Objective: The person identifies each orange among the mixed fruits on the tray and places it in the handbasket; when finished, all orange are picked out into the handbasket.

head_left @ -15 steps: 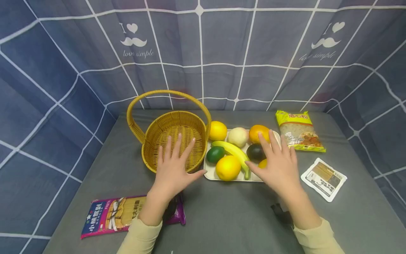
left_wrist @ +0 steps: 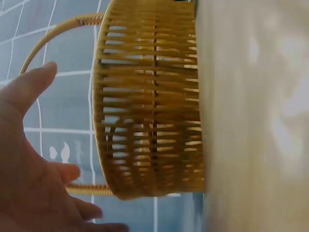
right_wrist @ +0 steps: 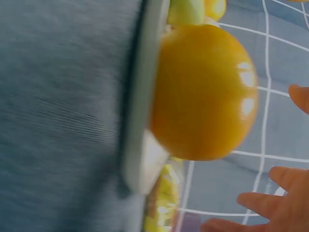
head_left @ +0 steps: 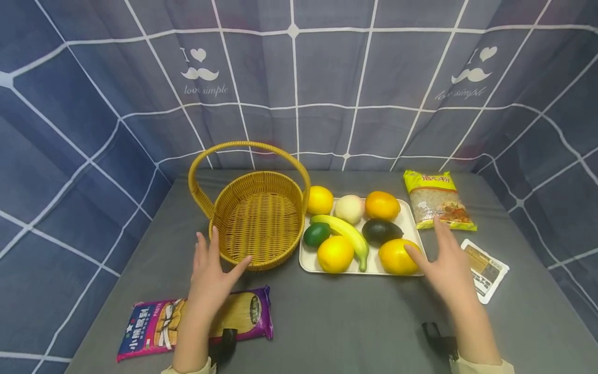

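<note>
My left hand (head_left: 210, 280) hovers at the front left of a wicker basket (head_left: 261, 265), thumb and fingers spread, holding nothing. In the left wrist view the basket's woven side (left_wrist: 149, 106) stands just beyond the fingers. My right hand (head_left: 446, 267) is held over the right front corner of a white tray (head_left: 285, 270), likewise spread and holding nothing. Nearest to it is a yellow-orange fruit (head_left: 398, 257), seen large in the right wrist view. The tray also bears a banana (head_left: 348, 234), a dark avocado (head_left: 380, 231), a peach (head_left: 349, 209) and several other fruits.
A pasta packet (head_left: 247, 314) lies at the front left, partly under the left forearm in view. A yellow food bag (head_left: 439, 200) rests beyond the tray's right side, with a white sachet (head_left: 488, 270) before it. Checked cloth (head_left: 327, 67) walls the table's back and sides.
Both hands have drawn apart and back: the left moved left from in front of the basket, the right moved right off the fruit. The head view has tilted up slightly.
</note>
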